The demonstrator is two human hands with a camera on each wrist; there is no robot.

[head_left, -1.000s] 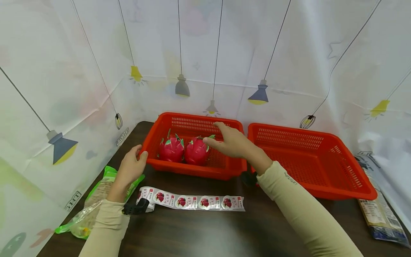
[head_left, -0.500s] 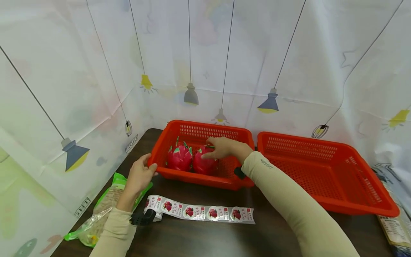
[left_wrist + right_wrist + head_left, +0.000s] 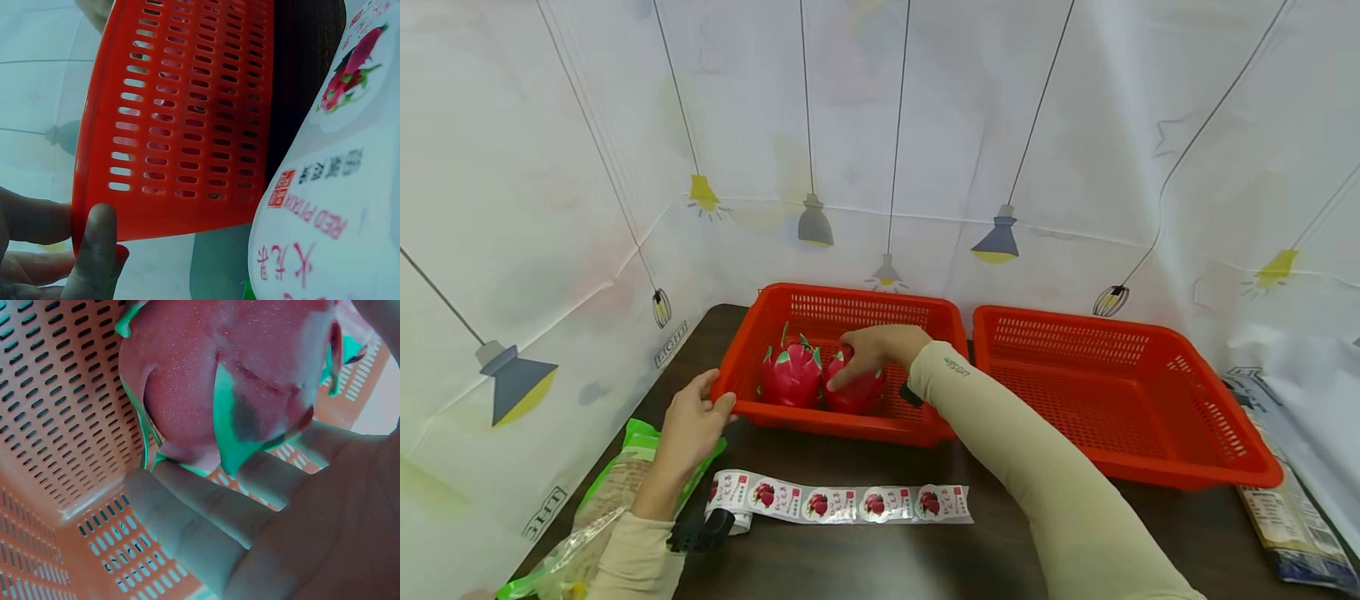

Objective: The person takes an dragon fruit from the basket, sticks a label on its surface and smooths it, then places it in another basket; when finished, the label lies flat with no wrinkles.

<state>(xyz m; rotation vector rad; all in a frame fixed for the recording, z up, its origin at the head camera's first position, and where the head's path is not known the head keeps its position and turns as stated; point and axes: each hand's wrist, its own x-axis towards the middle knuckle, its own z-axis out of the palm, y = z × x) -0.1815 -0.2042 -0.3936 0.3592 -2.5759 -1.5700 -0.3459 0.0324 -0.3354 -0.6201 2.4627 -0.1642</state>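
Two pink dragon fruits with green-tipped scales sit side by side in the left red plastic basket (image 3: 842,425). My right hand (image 3: 877,348) reaches in from above and grips the right-hand dragon fruit (image 3: 859,398), its thumb on the near side. In the right wrist view, the fingers (image 3: 212,500) curve along the underside of that dragon fruit (image 3: 187,406). The other dragon fruit (image 3: 792,377) stands just to its left. At the basket's left front corner, my left hand (image 3: 691,423) pinches the rim between thumb (image 3: 94,250) and fingers.
A second red basket (image 3: 1097,408) stands to the right with nothing in it. In front lies a partly unrolled strip of dragon fruit labels (image 3: 850,504). A green-edged plastic bag (image 3: 613,492) lies at the left, a printed packet (image 3: 1296,517) at the far right.
My right hand has come down and left from above the basket onto the right-hand dragon fruit. My left hand stays at the basket's corner. The head view has shifted slightly.
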